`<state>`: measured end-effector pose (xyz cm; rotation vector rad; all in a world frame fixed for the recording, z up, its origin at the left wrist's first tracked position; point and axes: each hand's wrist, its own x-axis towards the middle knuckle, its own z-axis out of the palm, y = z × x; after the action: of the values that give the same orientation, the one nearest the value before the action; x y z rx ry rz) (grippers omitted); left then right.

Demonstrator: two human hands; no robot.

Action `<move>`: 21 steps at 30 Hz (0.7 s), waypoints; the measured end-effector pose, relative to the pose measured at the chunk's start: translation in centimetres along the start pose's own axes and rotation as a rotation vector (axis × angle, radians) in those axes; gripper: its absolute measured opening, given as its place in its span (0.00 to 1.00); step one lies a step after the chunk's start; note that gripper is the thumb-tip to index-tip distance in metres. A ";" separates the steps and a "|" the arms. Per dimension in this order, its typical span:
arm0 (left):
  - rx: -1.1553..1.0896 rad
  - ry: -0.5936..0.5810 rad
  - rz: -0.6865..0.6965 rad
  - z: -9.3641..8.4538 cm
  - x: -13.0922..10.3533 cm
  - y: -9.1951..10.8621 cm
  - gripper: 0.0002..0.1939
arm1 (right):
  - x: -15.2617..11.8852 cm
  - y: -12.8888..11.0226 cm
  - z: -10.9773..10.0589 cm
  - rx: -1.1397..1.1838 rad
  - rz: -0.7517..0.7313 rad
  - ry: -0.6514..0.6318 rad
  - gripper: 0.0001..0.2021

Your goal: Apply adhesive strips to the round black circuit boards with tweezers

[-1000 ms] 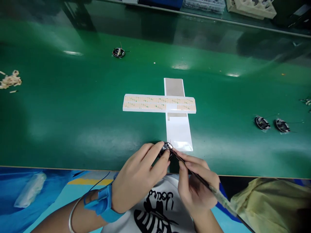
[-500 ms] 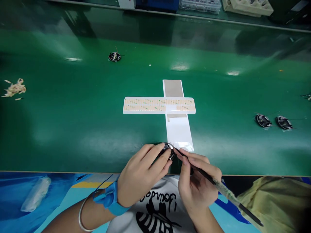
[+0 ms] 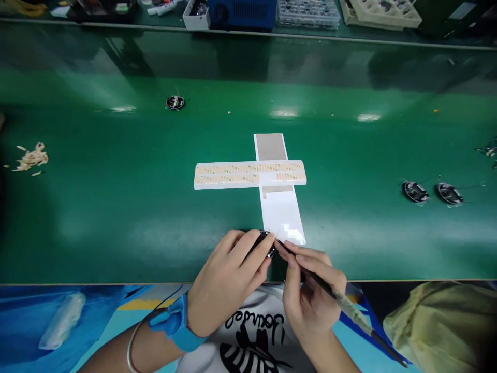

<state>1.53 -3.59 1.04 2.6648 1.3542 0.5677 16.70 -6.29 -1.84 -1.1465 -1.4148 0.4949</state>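
My left hand [image 3: 229, 280], wearing a blue wrist strap [image 3: 180, 324], is closed on a small round black electronic part [image 3: 271, 250] near the table's front edge. Its fingers cover most of the part, and fine wires stick up beside them. In my right hand [image 3: 312, 290] is a slim black pen-like tool [image 3: 349, 308] with a pale wrapped middle. The tool's tip is at the part's right side; whether it touches is hard to see. Just beyond lies a white backing sheet [image 3: 281, 215], crossed by a strip of small beige adhesive pieces [image 3: 227, 175].
Similar round parts [image 3: 415, 192] lie at the right, and another round part [image 3: 175, 102] is at the back left. A pile of pale scraps [image 3: 34, 157] sits far left. Along the back, a shelf holds a blue box [image 3: 243, 14] and clear trays [image 3: 308, 13].
The view has tilted up slightly, showing more of the back shelf. My left fingers have shifted a little over the round part, covering more of it. Both hands keep their holds.
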 end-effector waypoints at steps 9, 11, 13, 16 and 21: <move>-0.016 -0.042 -0.173 -2.6 2.5 -2.6 0.23 | 13.3 1.8 -0.9 0.147 0.155 -0.212 0.11; 0.011 -0.055 -0.191 -2.1 3.2 -3.6 0.24 | 15.7 4.3 0.2 0.267 0.205 -0.297 0.14; 0.018 -0.070 -0.193 -1.4 3.5 -4.2 0.24 | 16.7 6.8 1.1 0.314 0.272 -0.340 0.17; 0.013 -0.063 -0.193 -0.7 3.3 -4.4 0.24 | 16.7 9.0 1.4 0.337 0.325 -0.349 0.19; -0.013 -0.044 -0.202 -0.6 2.8 -4.3 0.24 | 16.4 9.1 0.8 0.351 0.359 -0.373 0.19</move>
<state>-0.43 1.17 1.35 2.4746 1.5758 0.4892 21.94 11.72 -1.41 -1.0549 -1.3621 1.2142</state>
